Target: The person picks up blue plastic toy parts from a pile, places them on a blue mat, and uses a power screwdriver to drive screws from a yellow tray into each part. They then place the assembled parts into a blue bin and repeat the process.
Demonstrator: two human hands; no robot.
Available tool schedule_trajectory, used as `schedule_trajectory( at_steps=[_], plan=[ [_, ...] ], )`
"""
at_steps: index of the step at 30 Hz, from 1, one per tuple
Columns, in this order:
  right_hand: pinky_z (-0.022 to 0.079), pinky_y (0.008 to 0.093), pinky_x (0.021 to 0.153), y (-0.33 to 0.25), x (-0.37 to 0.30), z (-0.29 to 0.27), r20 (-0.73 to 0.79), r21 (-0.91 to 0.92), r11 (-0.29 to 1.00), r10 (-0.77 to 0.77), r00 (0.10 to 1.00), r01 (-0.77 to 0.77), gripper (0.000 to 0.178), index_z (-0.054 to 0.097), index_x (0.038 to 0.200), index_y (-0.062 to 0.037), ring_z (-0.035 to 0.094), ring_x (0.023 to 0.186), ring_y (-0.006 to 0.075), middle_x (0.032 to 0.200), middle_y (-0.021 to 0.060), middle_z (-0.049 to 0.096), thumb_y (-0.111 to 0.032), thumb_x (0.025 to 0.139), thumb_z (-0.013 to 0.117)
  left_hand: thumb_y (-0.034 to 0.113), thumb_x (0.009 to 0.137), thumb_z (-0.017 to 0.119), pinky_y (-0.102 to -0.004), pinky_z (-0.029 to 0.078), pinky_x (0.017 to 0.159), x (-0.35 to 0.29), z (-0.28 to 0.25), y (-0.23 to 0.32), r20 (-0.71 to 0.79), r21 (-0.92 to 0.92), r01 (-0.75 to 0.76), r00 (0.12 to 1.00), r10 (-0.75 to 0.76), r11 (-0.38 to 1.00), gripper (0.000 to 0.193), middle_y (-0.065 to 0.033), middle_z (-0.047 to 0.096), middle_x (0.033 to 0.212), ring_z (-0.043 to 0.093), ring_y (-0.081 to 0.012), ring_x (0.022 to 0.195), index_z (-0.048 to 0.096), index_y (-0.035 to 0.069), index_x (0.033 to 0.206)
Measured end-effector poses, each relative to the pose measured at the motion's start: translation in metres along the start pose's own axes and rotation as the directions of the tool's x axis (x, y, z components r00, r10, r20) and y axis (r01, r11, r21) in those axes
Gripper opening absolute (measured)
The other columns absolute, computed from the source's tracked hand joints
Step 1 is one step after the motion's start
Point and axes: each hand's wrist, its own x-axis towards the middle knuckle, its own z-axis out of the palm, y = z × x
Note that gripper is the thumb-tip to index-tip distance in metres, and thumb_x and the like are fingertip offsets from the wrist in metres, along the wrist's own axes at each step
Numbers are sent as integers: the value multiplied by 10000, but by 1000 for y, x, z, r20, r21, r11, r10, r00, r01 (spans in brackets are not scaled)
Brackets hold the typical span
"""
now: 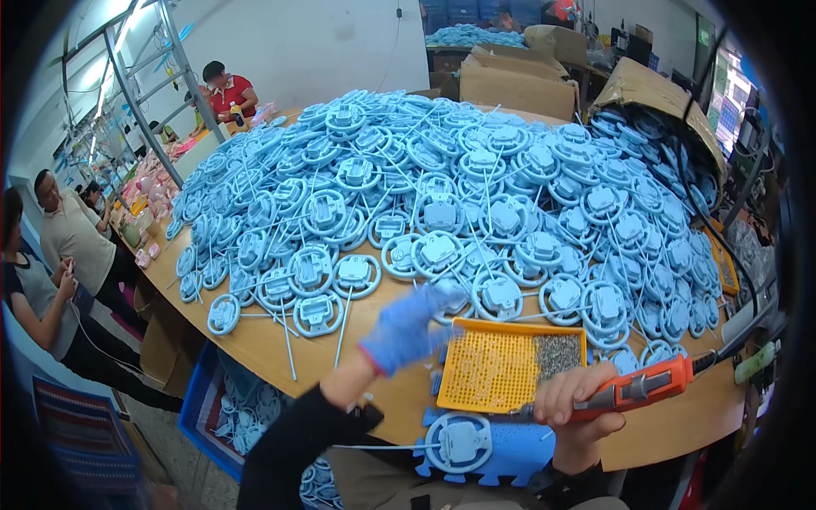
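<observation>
Wooden table (pixel 272 344) fills most of the frame, carrying a huge pile of light-blue toy steering wheels (pixel 459 195) with thin white stalks, spread from upper centre out to the right edge. Cardboard boxes (pixel 518 81) behind it, top centre-right; blue crate (pixel 200 399) of the same parts under the table edge, lower left. People stand at upper left and along the left edge.

Yellow perforated screw tray (pixel 501 370) sits low centre-right, with a patch of small grey screws (pixel 557 355) in its right corner. One steering wheel (pixel 459 442) lies on a blue jig (pixel 518 455) at bottom centre, just below the tray.

Left hand (pixel 406 327), blue glove, blurred, reaches over the pile's near edge; finger spread can't be told. Right hand (pixel 571 399) is wrapped around an orange electric screwdriver (pixel 637 389), tip pointing left near the jig.
</observation>
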Motion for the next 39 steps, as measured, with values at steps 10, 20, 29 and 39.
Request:
schedule_trajectory(
  at_steps=[10, 20, 29, 39],
  plan=[
    [447, 294, 517, 3, -5, -12, -138, 14, 1000, 15, 990, -13, 597, 523, 979, -41, 499, 563, 171, 670, 50, 540, -595, 785, 636, 314, 842, 513, -597, 310, 1020, 189, 7, -126, -26, 630, 294, 933, -358, 719, 496, -166, 512, 1320, 451, -373, 1253, 508, 129, 1302],
    [430, 289, 501, 13, -1, -12, -23, 64, 998, 24, 999, -22, 608, 529, 993, -53, 476, 553, 169, 679, 54, 519, -624, 792, 587, 168, 821, 578, -426, 511, 716, 138, 1, -146, -19, 645, 114, 991, -134, 756, 226, -151, 653, 930, 649, -325, 852, 632, 93, 1028],
    [436, 313, 509, 9, -16, -4, 3, 5, 1000, 17, 1000, -17, 610, 534, 1016, -64, 480, 564, 183, 696, 61, 522, -632, 796, 574, 214, 795, 702, -390, 505, 672, 46, -143, -55, -433, 324, -29, 884, 176, 946, 247, -123, 647, 800, 632, -285, 705, 634, 68, 982],
    [359, 227, 442, -7, -23, 8, -9, 51, 999, -13, 1000, 13, 568, 467, 918, -74, 423, 501, 82, 643, -5, 468, -589, 768, 655, 157, 783, 738, -308, 486, 895, -73, -145, 46, 420, -388, 389, 882, -216, 835, 535, -101, 622, 1111, 579, -173, 1024, 551, 65, 1276]
  ],
)
